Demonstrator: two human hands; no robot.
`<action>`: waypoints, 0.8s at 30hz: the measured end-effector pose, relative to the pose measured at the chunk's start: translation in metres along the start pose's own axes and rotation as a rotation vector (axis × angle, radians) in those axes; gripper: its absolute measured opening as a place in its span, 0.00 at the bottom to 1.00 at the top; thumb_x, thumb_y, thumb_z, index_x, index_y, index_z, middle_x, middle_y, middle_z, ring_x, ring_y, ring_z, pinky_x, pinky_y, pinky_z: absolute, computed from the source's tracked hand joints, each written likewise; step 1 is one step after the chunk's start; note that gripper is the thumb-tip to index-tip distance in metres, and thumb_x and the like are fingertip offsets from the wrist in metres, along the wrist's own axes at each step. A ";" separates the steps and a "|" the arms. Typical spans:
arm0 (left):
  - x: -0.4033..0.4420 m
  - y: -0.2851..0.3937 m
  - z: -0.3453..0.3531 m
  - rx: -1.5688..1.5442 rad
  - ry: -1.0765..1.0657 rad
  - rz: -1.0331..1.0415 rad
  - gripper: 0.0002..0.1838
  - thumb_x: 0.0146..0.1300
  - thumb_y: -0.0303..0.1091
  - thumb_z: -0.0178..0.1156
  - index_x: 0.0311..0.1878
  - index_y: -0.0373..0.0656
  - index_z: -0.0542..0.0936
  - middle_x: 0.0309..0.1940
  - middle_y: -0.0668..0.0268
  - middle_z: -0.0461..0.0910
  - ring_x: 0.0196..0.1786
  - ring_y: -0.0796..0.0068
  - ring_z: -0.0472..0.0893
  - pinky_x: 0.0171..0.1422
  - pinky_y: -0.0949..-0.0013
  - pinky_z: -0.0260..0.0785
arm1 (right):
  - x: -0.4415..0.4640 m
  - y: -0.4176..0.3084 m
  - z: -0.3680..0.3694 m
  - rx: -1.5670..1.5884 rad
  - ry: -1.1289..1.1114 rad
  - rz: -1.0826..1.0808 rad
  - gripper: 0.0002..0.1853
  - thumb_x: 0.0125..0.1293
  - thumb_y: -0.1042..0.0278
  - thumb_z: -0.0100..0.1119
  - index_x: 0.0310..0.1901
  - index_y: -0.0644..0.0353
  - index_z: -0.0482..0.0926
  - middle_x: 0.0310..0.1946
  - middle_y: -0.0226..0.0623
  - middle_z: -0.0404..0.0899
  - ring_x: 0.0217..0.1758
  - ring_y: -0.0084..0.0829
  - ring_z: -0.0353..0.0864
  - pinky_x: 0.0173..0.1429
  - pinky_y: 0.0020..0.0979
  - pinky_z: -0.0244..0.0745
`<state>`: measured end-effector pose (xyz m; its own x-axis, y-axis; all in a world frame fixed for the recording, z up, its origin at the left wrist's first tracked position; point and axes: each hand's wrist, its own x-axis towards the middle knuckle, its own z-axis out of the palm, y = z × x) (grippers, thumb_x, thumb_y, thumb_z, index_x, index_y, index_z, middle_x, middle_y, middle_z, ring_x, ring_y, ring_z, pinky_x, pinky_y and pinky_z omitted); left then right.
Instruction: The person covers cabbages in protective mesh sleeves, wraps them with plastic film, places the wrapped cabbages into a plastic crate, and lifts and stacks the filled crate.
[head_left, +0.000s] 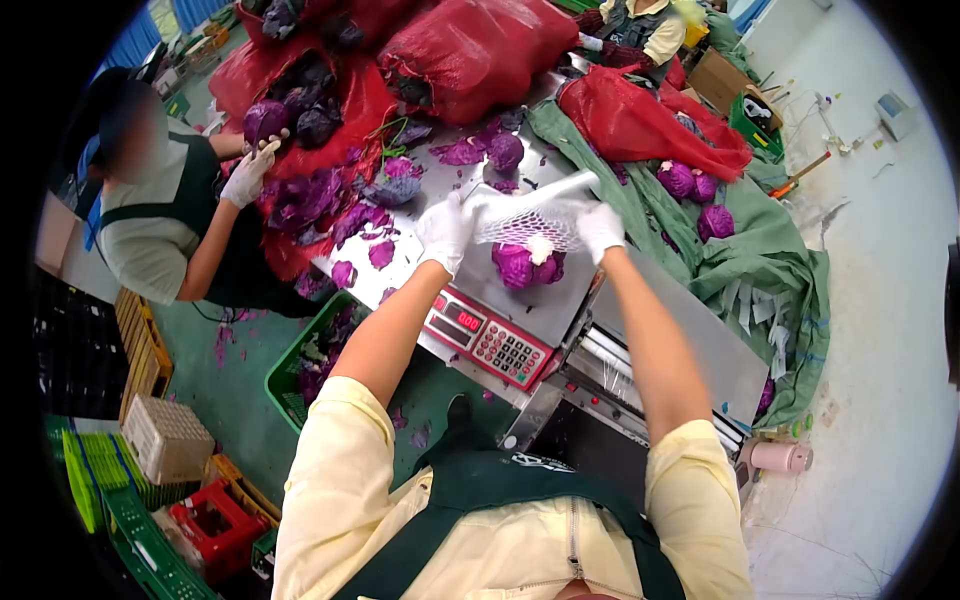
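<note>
Both of my gloved hands grip a white foam net (pixel 530 228), stretched between them over the metal plate of a red digital scale (pixel 490 337). My left hand (pixel 446 232) is closed on its left end, and my right hand (pixel 600 230) on its right end. Directly below the net, a purple cabbage (pixel 515 268) with a pale cut stem sits on the plate, partly covered by the mesh. The scale's display reads 0.00. Another purple cabbage (pixel 505 152) lies farther back on the metal table, among loose leaves.
At the left, a co-worker (pixel 165 200) holds a purple cabbage (pixel 266 121). Red mesh sacks (pixel 480 55) lie at the back. A wrapping machine (pixel 610 365) stands right of the scale. A green crate (pixel 290 385) holds leaves. Several cabbages (pixel 716 222) rest on green cloth at right.
</note>
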<state>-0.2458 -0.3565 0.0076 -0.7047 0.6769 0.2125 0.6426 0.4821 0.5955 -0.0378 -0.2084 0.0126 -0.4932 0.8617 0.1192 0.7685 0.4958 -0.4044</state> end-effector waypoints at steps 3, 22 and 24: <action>-0.003 -0.039 0.059 0.211 -0.356 0.166 0.19 0.66 0.52 0.50 0.41 0.49 0.82 0.29 0.51 0.82 0.36 0.47 0.82 0.39 0.48 0.71 | -0.004 0.006 0.041 0.343 -0.413 0.320 0.21 0.69 0.53 0.45 0.44 0.60 0.82 0.37 0.49 0.83 0.37 0.43 0.83 0.43 0.36 0.78; -0.195 0.006 -0.052 -1.690 -1.282 -0.741 0.41 0.67 0.69 0.37 0.60 0.36 0.73 0.56 0.54 0.77 0.57 0.62 0.77 0.65 0.57 0.69 | -0.260 -0.045 -0.155 1.472 -1.186 0.495 0.28 0.66 0.47 0.56 0.50 0.71 0.77 0.47 0.43 0.81 0.45 0.29 0.82 0.49 0.29 0.77; -0.220 0.018 -0.051 -1.787 -1.400 -0.645 0.41 0.68 0.68 0.37 0.56 0.33 0.74 0.54 0.52 0.78 0.56 0.61 0.78 0.64 0.57 0.69 | -0.282 -0.030 -0.163 1.457 -1.090 0.417 0.28 0.66 0.50 0.58 0.53 0.71 0.76 0.53 0.43 0.78 0.50 0.28 0.80 0.54 0.28 0.76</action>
<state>-0.0946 -0.5246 0.0109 0.4113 0.8899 -0.1974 -0.8233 0.4556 0.3386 0.1448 -0.4482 0.1388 -0.8520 0.1559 -0.4998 0.2743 -0.6801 -0.6799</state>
